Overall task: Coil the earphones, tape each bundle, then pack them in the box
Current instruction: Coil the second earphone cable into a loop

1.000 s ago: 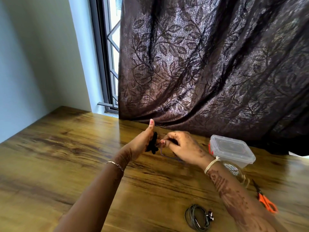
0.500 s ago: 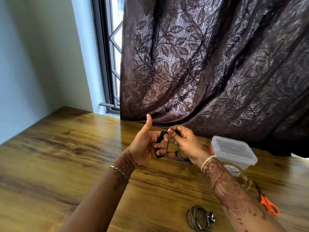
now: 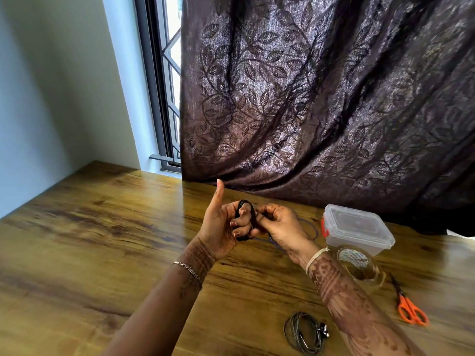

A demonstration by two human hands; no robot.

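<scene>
My left hand (image 3: 222, 223) is raised over the table, thumb up, with a black earphone cord (image 3: 253, 214) looped around its fingers. Beside it, my right hand (image 3: 279, 227) pinches the loose end of that cord. A purple cord (image 3: 309, 228) trails on the table behind my right hand. A grey coiled earphone bundle (image 3: 304, 332) lies near the front edge. The clear plastic box (image 3: 358, 228) with its lid on stands at the right, and a roll of clear tape (image 3: 359, 265) sits just in front of it.
Orange-handled scissors (image 3: 408, 305) lie at the right of the wooden table (image 3: 102, 240). A dark leaf-patterned curtain (image 3: 321, 98) hangs down onto the table's far edge. A window (image 3: 167, 86) and a pale wall are at the left.
My hands have lifted slightly and the right hand has carried the black cord round the left fingers, adding to the loops. The other objects have not moved.
</scene>
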